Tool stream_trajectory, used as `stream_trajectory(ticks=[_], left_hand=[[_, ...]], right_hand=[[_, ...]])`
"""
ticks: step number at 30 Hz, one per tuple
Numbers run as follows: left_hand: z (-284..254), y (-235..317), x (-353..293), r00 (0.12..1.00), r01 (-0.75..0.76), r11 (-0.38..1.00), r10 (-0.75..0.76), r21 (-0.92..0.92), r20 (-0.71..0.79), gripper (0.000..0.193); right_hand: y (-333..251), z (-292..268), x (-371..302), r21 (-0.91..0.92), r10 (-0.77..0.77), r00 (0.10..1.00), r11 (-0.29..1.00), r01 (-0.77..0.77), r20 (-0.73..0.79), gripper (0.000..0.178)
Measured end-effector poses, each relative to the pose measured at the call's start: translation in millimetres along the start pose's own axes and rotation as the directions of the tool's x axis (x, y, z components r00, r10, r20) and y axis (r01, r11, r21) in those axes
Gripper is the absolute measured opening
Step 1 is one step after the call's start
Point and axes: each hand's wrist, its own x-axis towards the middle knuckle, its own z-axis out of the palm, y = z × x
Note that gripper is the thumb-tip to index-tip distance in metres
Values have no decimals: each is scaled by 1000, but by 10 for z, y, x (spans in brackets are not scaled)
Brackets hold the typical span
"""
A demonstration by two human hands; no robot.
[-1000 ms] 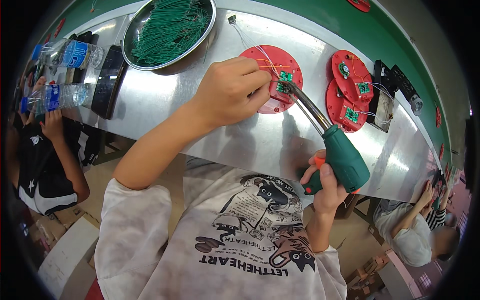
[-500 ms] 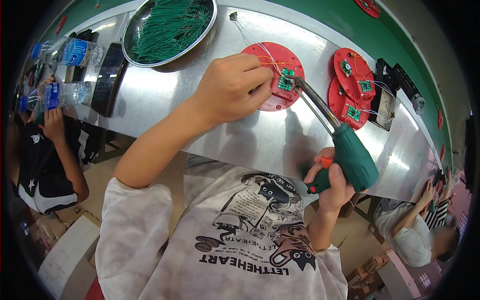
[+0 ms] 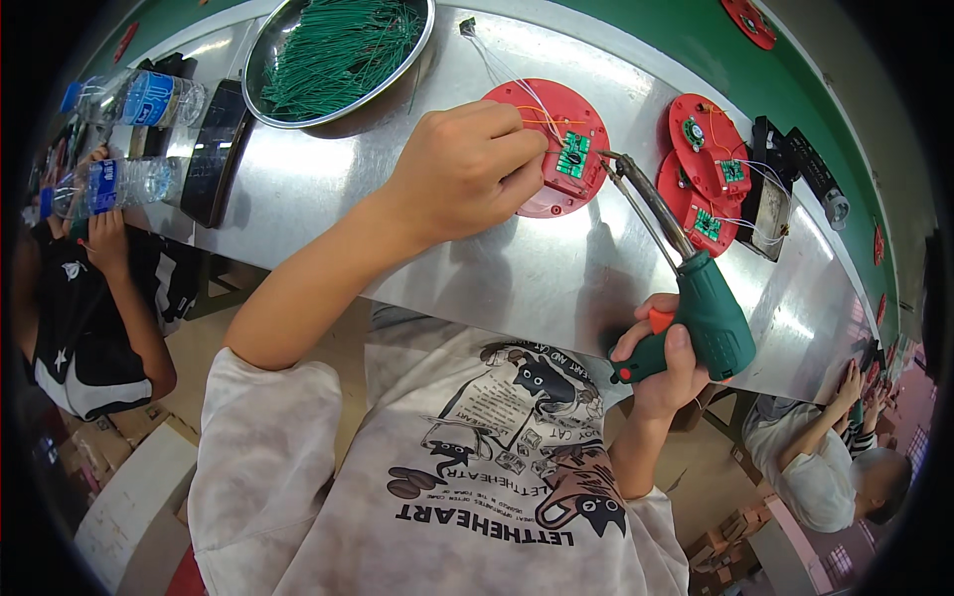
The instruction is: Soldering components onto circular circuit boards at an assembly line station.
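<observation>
In my right hand (image 3: 668,372) is a green soldering gun (image 3: 714,313) with a red trigger; my fingers wrap round its grip. Its long metal tip points up and left, just off the right side of a small green circuit board (image 3: 573,155). That board sits on a round red plastic housing (image 3: 594,119) lying on the metal table. My left hand (image 3: 472,174) is closed in a pinch over the housing's left part, fingertips beside the board. What they pinch is hidden. Thin white wires (image 3: 519,81) run from the board to a small black connector (image 3: 467,28).
A metal bowl (image 3: 260,111) of green wires stands at the far left, beside a dark tablet-like device (image 3: 214,154) and plastic bottles (image 3: 149,99). Right of the housing lie more red housings (image 3: 708,129) and a small metal box (image 3: 763,214). Other people sit at both sides.
The soldering gun's tip has moved right, off the circuit board. My left hand stays pinched at nearly the same place, and the housing has shifted slightly.
</observation>
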Motion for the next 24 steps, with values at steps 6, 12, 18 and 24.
stream_trajectory(ticks=[6,12,18,24], left_hand=[[13,1,-8,1000,1,1000,-1,19,-21,7],[-99,12,38,990,30,996,-19,79,-141,10],[-168,120,87,974,-145,987,155,71,-165,21],[-34,51,-12,992,-125,992,126,27,-32,19]], right_hand=[[-23,-17,24,30,30,997,999,-28,-67,40],[-29,-26,18,44,25,997,999,-22,-68,42],[79,-76,-58,-12,-31,999,999,32,44,51],[58,-51,-57,-26,-18,995,999,21,96,57]])
